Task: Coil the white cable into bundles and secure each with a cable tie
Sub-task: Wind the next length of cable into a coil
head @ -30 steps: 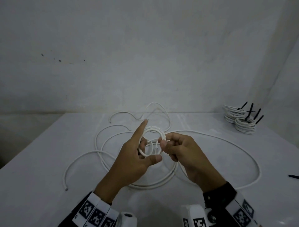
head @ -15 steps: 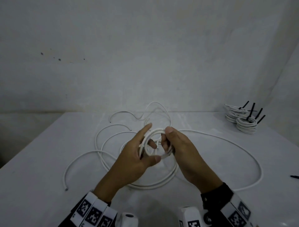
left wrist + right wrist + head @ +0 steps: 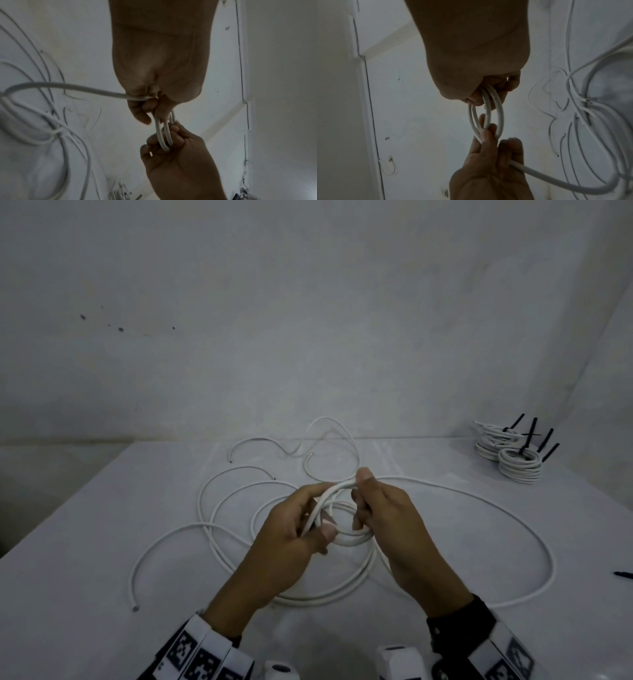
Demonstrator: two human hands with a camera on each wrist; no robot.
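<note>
Since a second ago, my left index finger has come down from pointing and curled onto the coil (image 3: 337, 517), and my right hand (image 3: 390, 529) has shifted from pinching the near side to gripping the ring's right side, thumb on top. Both hands now hold the small coil between them above the table (image 3: 85, 542): my left hand (image 3: 291, 535) pinches the coil's left side between thumb and fingers, my right fingers hook through the ring and clamp its turns. From the wrist views I count only a few turns so far. The cable's free length runs out of my left hand down to the table.

Below and just beyond the coil lie the loose white cables (image 3: 513, 515) in wide loops, at least one still to be wound, I judge. No tie is on this coil yet. To the coil's right, at the table edge, a black cable tie (image 3: 623, 574) waits. Far right and behind the coil sit the finished bundles (image 3: 513, 463), stacked, black tie tails sticking up.
</note>
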